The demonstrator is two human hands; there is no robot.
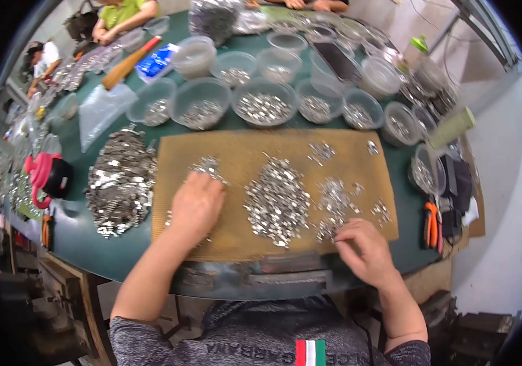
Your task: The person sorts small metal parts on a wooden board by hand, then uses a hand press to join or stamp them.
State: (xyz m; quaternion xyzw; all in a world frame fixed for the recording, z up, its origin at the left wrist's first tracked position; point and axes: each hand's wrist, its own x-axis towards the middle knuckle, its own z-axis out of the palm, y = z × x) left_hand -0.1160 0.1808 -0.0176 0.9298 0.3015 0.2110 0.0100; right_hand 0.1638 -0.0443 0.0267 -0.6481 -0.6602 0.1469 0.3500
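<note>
A brown ribbed mat lies before me with heaps of small shiny silver metal pieces on it. My left hand is palm down at the left part of the mat, fingers bent together at the edge of a small heap; its fingertips are hidden. At the right, the thumb and index finger of my right hand come together beside a loose scatter of pieces. Anything between them is too small to make out. The largest heap on the mat sits between my hands.
Left of the mat is a big pile of silver metal strips. Clear plastic bowls of metal pieces line the far side. A pink-and-black cup, orange-handled pliers and a phone are around; people sit farther off.
</note>
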